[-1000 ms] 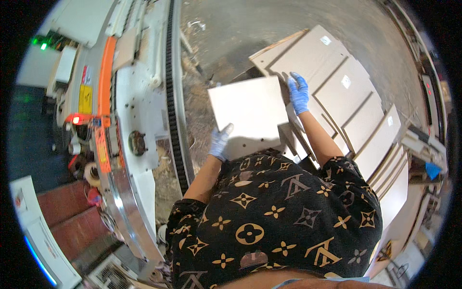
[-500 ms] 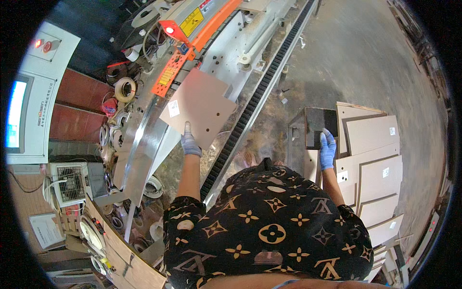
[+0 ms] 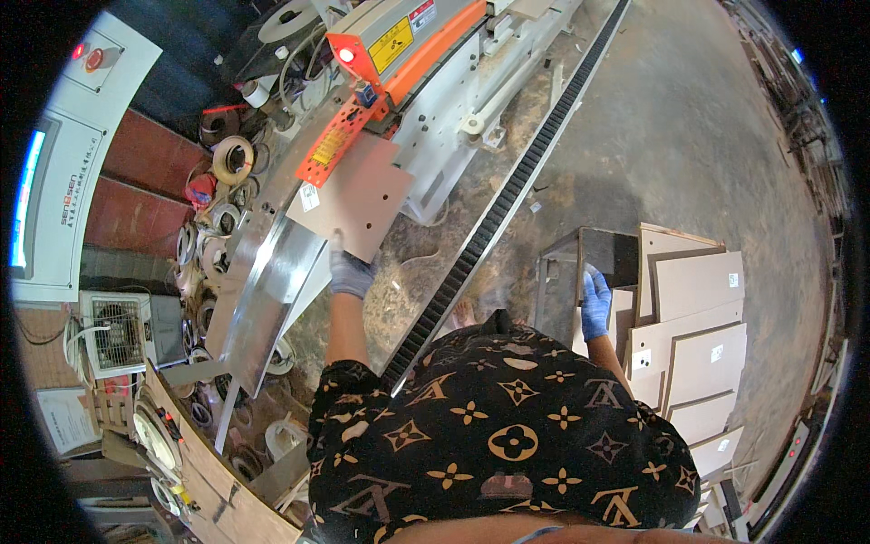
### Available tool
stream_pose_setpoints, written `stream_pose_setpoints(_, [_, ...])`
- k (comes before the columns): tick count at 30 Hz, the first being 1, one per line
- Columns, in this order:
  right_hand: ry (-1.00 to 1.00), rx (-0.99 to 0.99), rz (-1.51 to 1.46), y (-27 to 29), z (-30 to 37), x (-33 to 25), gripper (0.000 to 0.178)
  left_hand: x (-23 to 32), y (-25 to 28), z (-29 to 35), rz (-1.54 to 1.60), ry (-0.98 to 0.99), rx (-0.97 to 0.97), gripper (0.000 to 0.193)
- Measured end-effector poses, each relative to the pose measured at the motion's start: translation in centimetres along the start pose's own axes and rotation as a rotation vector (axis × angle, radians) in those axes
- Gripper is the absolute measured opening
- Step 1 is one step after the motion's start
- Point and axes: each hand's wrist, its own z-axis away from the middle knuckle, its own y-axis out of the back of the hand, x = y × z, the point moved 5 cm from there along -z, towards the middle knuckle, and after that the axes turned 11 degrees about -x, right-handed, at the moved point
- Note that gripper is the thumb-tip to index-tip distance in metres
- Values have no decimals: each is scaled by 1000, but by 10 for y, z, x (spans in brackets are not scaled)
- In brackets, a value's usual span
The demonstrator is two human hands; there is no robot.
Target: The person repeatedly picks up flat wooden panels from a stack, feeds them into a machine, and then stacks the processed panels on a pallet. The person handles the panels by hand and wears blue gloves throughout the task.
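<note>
My left hand (image 3: 351, 274), in a pale glove, grips the near edge of a flat beige panel (image 3: 356, 201), one digit on its upper face. The panel has two dark holes, a notch and a white label. It lies on the edge-banding machine, its far end under the perforated orange guard (image 3: 337, 140). Off to the right, my right hand (image 3: 595, 304), in a blue glove, is by the edge of a dark-topped stand (image 3: 612, 257). Its fingers are stretched out, and nothing shows in them.
A black roller track (image 3: 517, 177) runs diagonally between the machine and the stand. Several labelled beige panels (image 3: 702, 340) lean in overlapping rows at right. Rolls of edge tape (image 3: 233, 160) crowd the machine's left side, beside a control cabinet (image 3: 109, 100).
The panel has slid farther along the machine beneath the orange guard, with my left hand following at its near edge. My right hand has shifted slightly left and nearer. The view has moved a little.
</note>
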Motion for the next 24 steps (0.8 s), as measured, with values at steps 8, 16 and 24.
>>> stream_pose_setpoints(8, [27,-9,-4,-25,-6,-5,25,13,5,-19,-109,4,200,39])
stream_pose_setpoints(16, [-12,87,-86,-7,11,-43,29,-2,-7,-59,-106,86,271,41])
stream_pose_setpoints(24, [-176,781,903,231,110,-34,44,-50,-31,-131,-469,236,216,47])
